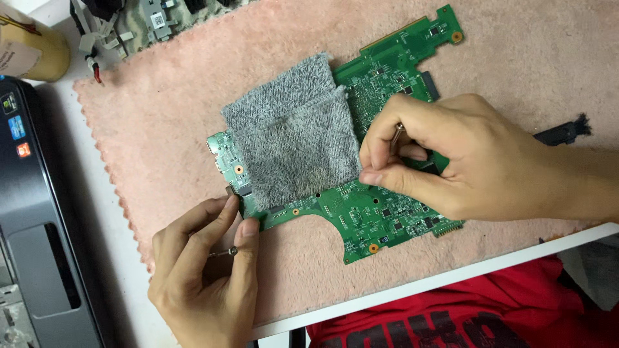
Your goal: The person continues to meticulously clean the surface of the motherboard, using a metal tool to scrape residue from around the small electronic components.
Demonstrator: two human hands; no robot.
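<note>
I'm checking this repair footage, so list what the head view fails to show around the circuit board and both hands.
- Middle of the green circuit board: covered by the grey fuzzy cloth.
- Thin metal tool in the right hand: its tip is hidden behind the fingers.
- Small screw-like part by the left hand: too small to identify.
- Laptop: cut off by the left edge.
- Black brush: partly hidden by the right wrist.

Your left hand pinches a shiny metal screw beside the matt green circuit board, which lies under a shaggy grey cloth on a fuzzy pink towel; smooth white tabletop below.
</note>
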